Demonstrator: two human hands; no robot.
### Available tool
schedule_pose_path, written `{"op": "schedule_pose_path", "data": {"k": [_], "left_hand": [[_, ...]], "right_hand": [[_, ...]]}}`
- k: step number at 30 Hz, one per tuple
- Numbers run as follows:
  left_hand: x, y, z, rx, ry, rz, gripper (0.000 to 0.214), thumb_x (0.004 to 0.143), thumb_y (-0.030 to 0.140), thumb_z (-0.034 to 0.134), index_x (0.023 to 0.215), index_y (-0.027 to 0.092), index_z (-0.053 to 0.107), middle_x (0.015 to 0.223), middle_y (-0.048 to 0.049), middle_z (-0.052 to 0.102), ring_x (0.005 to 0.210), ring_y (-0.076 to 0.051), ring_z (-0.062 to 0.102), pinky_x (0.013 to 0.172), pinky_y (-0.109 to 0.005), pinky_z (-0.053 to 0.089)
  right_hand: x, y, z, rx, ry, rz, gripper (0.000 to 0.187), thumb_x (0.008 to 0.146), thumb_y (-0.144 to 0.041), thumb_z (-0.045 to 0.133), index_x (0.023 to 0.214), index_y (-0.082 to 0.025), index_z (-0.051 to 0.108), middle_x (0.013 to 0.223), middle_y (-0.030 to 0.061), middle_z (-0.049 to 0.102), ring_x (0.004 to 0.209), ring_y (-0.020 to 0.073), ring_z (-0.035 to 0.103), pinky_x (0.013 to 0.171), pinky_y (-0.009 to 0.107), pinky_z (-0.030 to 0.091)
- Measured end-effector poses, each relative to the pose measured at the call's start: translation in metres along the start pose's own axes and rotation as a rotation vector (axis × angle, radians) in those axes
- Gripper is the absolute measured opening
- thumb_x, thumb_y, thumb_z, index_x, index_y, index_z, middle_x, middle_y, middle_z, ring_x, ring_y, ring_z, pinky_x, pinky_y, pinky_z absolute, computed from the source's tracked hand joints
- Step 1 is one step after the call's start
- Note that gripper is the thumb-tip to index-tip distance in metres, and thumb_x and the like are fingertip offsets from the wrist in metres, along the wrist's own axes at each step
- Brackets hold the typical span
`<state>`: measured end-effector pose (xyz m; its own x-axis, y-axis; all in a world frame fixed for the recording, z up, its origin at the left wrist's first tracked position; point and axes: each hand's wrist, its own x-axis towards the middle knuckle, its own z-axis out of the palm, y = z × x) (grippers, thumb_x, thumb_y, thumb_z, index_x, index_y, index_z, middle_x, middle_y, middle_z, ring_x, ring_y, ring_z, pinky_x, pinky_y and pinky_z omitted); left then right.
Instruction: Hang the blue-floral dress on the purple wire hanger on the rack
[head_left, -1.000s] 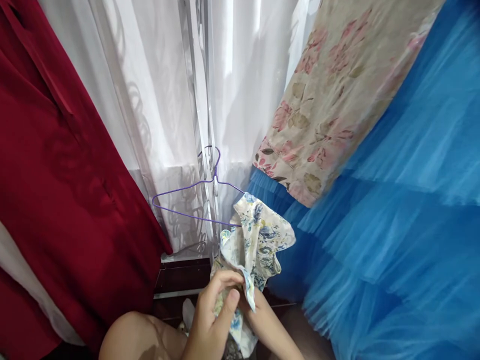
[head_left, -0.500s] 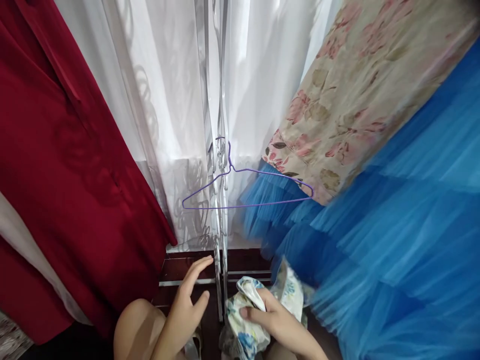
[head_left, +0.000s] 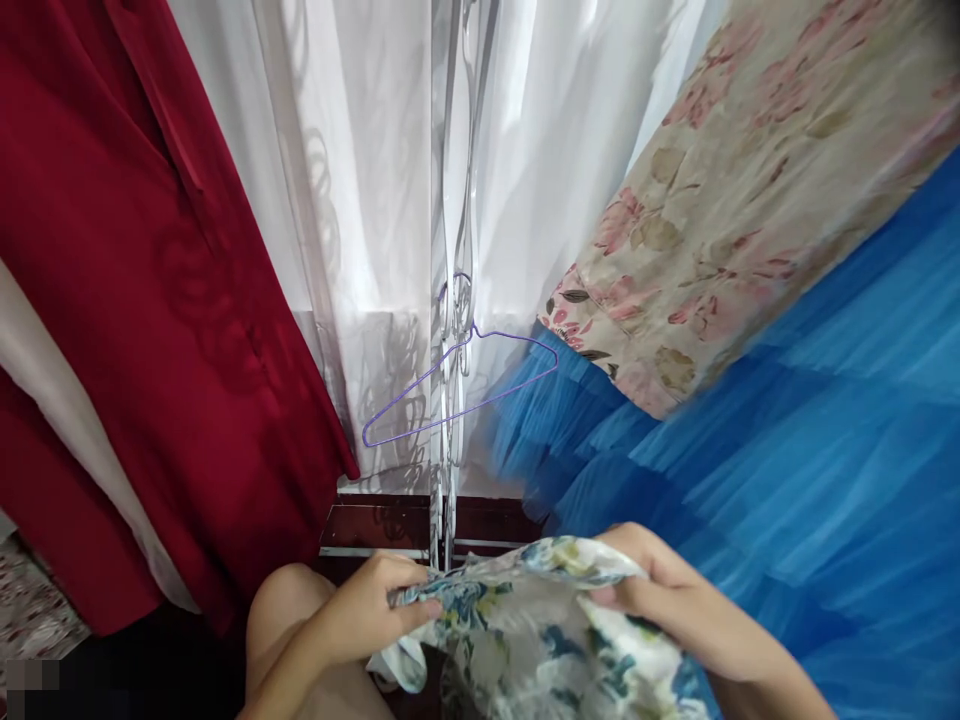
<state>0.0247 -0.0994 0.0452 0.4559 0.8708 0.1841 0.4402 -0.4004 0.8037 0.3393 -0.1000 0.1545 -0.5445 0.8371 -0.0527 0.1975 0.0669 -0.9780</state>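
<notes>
A white garment with blue and yellow-green flowers (head_left: 517, 630) is stretched between my two hands, low in view. My left hand (head_left: 382, 605) pinches its left edge, while my right hand (head_left: 645, 580) grips the gathered top at the right. The garment's lower part runs out of the picture, and I cannot tell its exact kind. Beyond it, a bare purple hanger (head_left: 420, 432) hangs tilted from a white metal stand (head_left: 454, 400), apart from both hands.
A red cloth garment (head_left: 187, 330) hangs at the left. On the right are a beige floral garment (head_left: 660, 260) and blue ruffled tulle (head_left: 787, 450). White curtains (head_left: 375, 150) cover the back, above a dark reddish-brown floor (head_left: 375, 525). My bare knee (head_left: 289, 605) shows below.
My left hand, open before, has closed on the floral garment. The bunched garment is now spread between both hands, and my right hand has moved right. The purple hanger has swivelled.
</notes>
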Motion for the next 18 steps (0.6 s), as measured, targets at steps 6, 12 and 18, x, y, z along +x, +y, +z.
{"op": "schedule_pose_path", "data": {"k": [6, 12, 18], "left_hand": [[0.011, -0.019, -0.086, 0.349, 0.216, 0.151, 0.016, 0.089, 0.032, 0.058, 0.089, 0.025, 0.072, 0.098, -0.0064, 0.07, 0.1, -0.025, 0.059, 0.103, -0.04, 0.039], [0.043, -0.02, -0.146, 0.495, 0.534, 0.158, 0.027, 0.095, 0.028, 0.043, 0.098, 0.02, 0.068, 0.109, -0.0072, 0.069, 0.106, -0.025, 0.06, 0.11, -0.043, 0.033], [0.077, -0.033, -0.149, 0.343, 0.57, 0.046, 0.032, 0.094, 0.036, 0.042, 0.103, 0.018, 0.067, 0.116, -0.0097, 0.067, 0.109, -0.027, 0.059, 0.098, -0.036, 0.042]], "right_hand": [[0.0, -0.027, -0.057, -0.033, 0.206, -0.162, 0.04, 0.077, -0.05, 0.071, 0.06, -0.017, 0.057, 0.054, 0.0003, 0.041, 0.048, 0.0095, 0.031, 0.047, 0.029, 0.017], [0.041, -0.026, -0.046, 0.005, 0.186, -0.246, 0.023, 0.077, -0.037, 0.073, 0.072, -0.016, 0.067, 0.063, 0.0024, 0.058, 0.053, 0.0115, 0.047, 0.051, 0.026, 0.028], [0.087, 0.005, -0.044, 0.03, 0.296, -0.265, 0.031, 0.073, -0.04, 0.076, 0.072, -0.019, 0.053, 0.06, -0.0037, 0.051, 0.051, 0.0095, 0.043, 0.05, 0.023, 0.03]]}}
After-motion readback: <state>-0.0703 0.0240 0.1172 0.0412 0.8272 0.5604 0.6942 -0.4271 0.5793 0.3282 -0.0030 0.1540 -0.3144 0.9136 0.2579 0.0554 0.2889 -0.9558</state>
